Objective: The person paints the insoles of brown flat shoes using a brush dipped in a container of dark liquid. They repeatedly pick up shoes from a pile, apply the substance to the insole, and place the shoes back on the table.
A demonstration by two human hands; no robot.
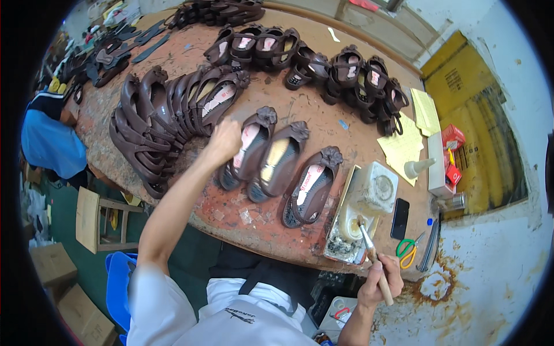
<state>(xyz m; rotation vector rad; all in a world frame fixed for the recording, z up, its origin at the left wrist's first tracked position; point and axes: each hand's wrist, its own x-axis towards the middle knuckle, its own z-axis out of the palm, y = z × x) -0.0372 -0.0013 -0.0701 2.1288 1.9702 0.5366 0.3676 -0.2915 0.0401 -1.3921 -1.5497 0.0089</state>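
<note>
My right hand [381, 281] grips a wooden-handled brush [370, 247]. Its bristles dip into a small white pot [348, 224] of yellowish paste, which sits in a crusted tray [333, 244]. My left hand [227, 140] is closed beside a dark brown shoe [249, 144] with a flower on its toe. The fingers' undersides are hidden, so whether they pinch anything does not show. To the right of that shoe lie a second brown shoe [281, 161] with a yellowish insole patch and a third shoe [311, 187] with a pale printed insole.
A dense row of brown shoes [156, 109] fills the left; more shoes [268, 43] line the back. A white block [375, 187], phone [400, 219], scissors [407, 249], yellow papers [401, 144] and pale nozzle bottle [418, 167] stand right. Another person's blue-clad body [52, 138] is far left.
</note>
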